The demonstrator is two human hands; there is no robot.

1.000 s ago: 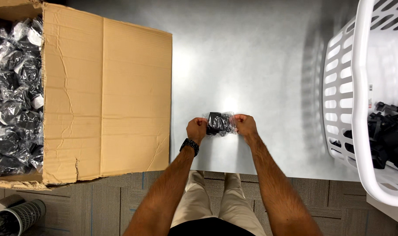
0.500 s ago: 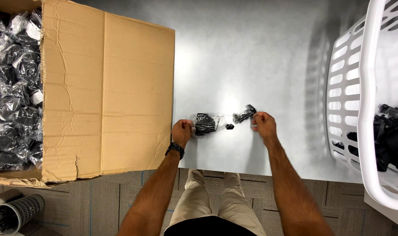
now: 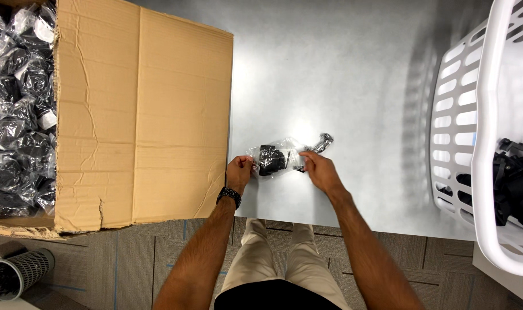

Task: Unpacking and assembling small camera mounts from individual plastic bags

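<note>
Head view: both hands worked a small clear bag (image 3: 277,158).
Left hand (image 3: 239,173) pinched its left end; right hand (image 3: 318,169), fingers curled, grasped its right end over the table (image 3: 342,74).

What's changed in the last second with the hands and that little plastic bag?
The hands drew apart, stretching the clear bag open, then the right hand came back in toward it. The left hand shifted slightly left and keeps its pinch on the bag's edge. A dark piece now lies beyond the right hand. Cardboard box and white basket stayed put.
</note>
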